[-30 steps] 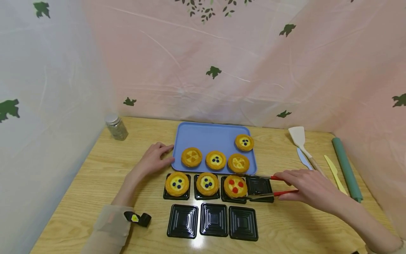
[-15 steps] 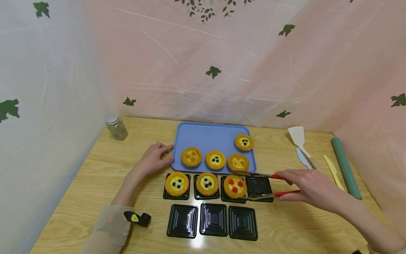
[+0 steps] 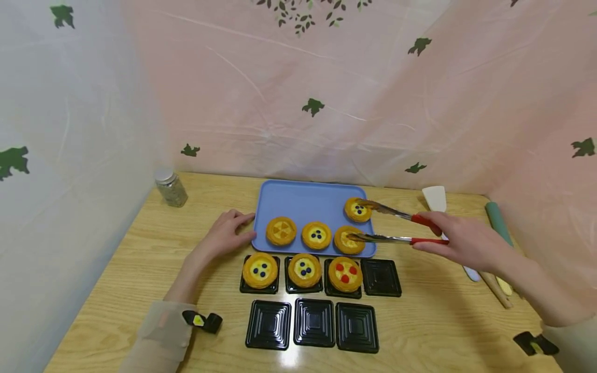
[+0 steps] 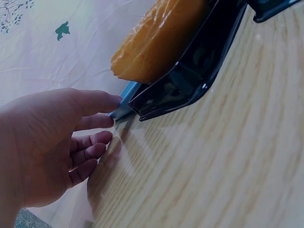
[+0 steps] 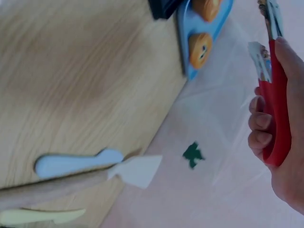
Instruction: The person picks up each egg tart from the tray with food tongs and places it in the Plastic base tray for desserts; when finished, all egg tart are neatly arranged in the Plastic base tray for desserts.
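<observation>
Over the right end of the blue tray [image 3: 303, 194], the right hand [image 3: 471, 241] is gripping red-handled tongs [image 3: 394, 240], whose parted tips are overlapping a blue-dotted tart [image 3: 355, 212] and a yellow-topped tart [image 3: 345, 244], both lying on the tray; opposite, the left hand [image 3: 226, 235] is touching the rim with relaxed fingers.

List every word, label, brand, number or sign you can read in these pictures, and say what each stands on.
None can be read in any view.
Tongs and tray: no lettering visible.
Jar: too small to tell whether it bears any.
Yellow patch on the left wristband: too small to read.
Backdrop: leaf shapes only, no words.
</observation>
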Demonstrator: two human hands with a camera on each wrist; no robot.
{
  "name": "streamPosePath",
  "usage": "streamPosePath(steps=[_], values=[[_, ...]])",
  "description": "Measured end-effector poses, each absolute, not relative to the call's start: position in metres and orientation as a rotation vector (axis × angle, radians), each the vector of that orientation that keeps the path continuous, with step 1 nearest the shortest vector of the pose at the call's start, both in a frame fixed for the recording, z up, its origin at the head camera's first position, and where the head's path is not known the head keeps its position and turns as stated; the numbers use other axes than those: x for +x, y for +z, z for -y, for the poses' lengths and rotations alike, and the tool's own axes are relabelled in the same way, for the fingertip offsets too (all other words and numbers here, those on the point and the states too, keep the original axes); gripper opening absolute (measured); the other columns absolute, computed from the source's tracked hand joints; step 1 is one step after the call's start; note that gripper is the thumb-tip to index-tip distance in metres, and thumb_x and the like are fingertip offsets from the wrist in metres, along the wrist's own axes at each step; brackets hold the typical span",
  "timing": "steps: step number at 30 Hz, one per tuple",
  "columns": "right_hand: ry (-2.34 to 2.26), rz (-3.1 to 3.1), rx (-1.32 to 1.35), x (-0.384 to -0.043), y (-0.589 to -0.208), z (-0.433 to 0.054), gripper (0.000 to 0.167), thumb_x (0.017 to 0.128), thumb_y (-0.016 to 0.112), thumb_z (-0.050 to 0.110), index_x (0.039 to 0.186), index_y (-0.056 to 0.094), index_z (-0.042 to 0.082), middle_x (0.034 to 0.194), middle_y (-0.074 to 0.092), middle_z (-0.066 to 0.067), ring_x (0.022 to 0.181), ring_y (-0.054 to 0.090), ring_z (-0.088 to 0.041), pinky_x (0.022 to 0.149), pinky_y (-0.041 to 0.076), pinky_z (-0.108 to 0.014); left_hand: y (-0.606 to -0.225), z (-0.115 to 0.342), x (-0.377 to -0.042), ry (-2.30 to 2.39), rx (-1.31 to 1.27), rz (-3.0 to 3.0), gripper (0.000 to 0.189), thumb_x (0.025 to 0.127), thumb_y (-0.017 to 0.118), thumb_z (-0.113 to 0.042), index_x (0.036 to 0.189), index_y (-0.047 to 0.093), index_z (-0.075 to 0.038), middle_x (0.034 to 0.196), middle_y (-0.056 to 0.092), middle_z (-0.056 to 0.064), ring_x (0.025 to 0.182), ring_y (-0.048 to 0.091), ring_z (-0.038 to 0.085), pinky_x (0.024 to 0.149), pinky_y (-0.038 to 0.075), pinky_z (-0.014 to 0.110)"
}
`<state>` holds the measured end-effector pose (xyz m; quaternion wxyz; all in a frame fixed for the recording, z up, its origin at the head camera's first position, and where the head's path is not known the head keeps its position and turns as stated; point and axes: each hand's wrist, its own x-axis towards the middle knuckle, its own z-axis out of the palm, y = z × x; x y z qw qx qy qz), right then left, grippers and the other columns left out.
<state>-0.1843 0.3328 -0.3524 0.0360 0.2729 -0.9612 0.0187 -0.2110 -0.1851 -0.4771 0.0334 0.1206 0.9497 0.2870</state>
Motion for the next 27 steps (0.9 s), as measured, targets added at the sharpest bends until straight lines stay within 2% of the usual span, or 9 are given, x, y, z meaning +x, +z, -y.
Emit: streamPosePath(steps=[6,12,19,27], values=[[0.014,2.987,0.749,-0.215,-0.355,-0.344,0.066,0.088,0.072,0.060,0.129,0.057,0.012,0.078,0.058,0.004,0.055,0.044,-0.009,0.049,0.033,-0.026,-0.477,0.185,-0.211,0.885,0.370,-2.919,0.058,0.096,0.068,-0.033,0.148,0.056,-0.009,0.116,0.058,0.013,0.105,0.049,0.028,0.091,0.038,0.040],[0.016,3.003,0.720,-0.235,-0.367,-0.353,0.061,0.089,0.071,0.060,0.124,0.058,0.012,0.075,0.056,0.003,0.055,0.043,-0.011,0.050,0.031,-0.028,-0.476,0.185,-0.211,0.890,0.366,-2.914,0.058,0.097,0.068,-0.033,0.148,0.056,-0.009,0.117,0.058,0.014,0.105,0.049,0.028,0.090,0.038,0.040],[-0.028,3.031,0.728,-0.244,-0.384,-0.356,0.062,0.087,0.074,0.059,0.124,0.061,0.011,0.072,0.053,0.004,0.055,0.043,-0.011,0.050,0.032,-0.028,-0.476,0.184,-0.211,0.889,0.364,-2.906,0.058,0.097,0.068,-0.033,0.148,0.056,-0.009,0.117,0.058,0.014,0.106,0.049,0.029,0.091,0.038,0.040],[-0.082,3.019,0.755,-0.247,-0.396,-0.353,0.059,0.086,0.075,0.059,0.122,0.064,0.013,0.076,0.060,0.006,0.057,0.048,-0.010,0.051,0.038,-0.029,-0.476,0.185,-0.211,0.879,0.361,-2.916,0.058,0.097,0.068,-0.034,0.148,0.056,-0.009,0.117,0.058,0.014,0.105,0.049,0.028,0.090,0.038,0.040]])
